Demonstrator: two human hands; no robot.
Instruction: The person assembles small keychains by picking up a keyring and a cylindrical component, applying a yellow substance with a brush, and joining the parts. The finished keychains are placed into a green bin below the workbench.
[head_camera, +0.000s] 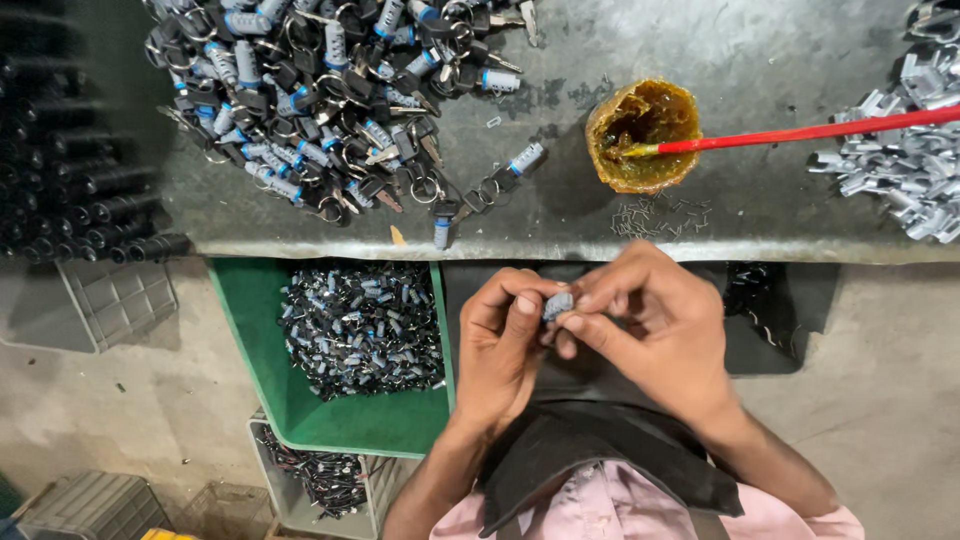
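Fingertips of both hands pinched shut on a small grey lock cylinder (557, 304), held just below the near edge of the desk (560, 215) and above a dark apron (600, 440). Left hand (497, 345) closed around its left end, thumb on top; right hand (655, 325) gripping the right end from the side. Long axis roughly level, running left to right with a slight upward tilt toward the right; which end faces which way too small to tell, most of the body hidden by fingers. Open room only in the narrow gap between hands and desk edge. Left of the hands, a green bin (250, 330) of small dark and grey parts, its rim just beside the left wrist; below it a pale crate (375, 505) with more parts, partly covered. On the desk, well apart from the grip: a heap of keyed cylinders (320, 90) at upper left, cut off by the top edge; an amber grease pot (643, 135) with a red-handled brush (800, 133) resting in it; tiny pins (660, 215) near the edge; silvery metal pieces (915, 160) at right, cut off by the frame. Black tubes (70, 180) stacked at far left, dim and blurred.
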